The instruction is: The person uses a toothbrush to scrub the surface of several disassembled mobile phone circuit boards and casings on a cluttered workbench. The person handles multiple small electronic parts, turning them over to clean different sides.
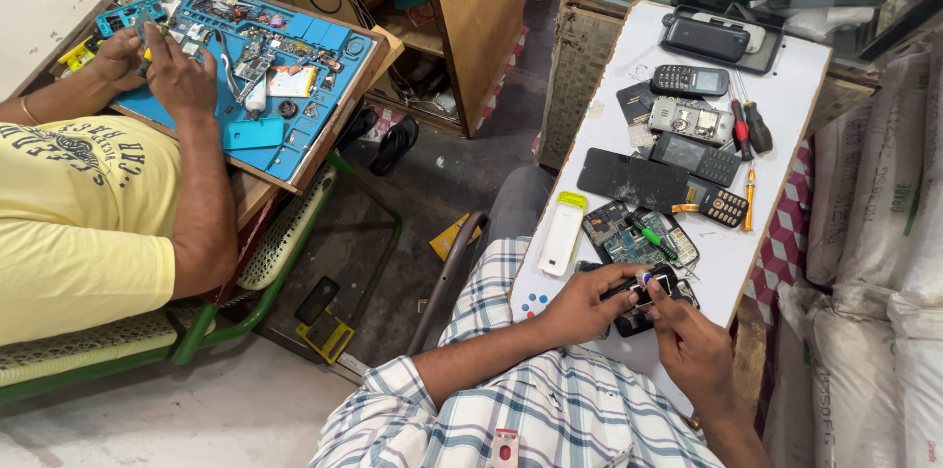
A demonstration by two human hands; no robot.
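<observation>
Work is sitting midway, we are judging: we are gripping a small black phone (pixel 643 303) at the near end of the white board (pixel 786 95), our left hand (pixel 582 306) closing around its left side and our right hand (pixel 688 338) pinching a small part against its top. Just beyond it an opened handset (pixel 638 235) is lying with its circuit board bared, so reassembly is looking unfinished. Farther up the board, several keypad phones (pixel 688 80) and red-handled screwdrivers (pixel 748 129) are waiting.

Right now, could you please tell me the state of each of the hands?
Left hand: closed on the black mobile phone.
Right hand: fingertips pinching a small part at the phone.
</observation>
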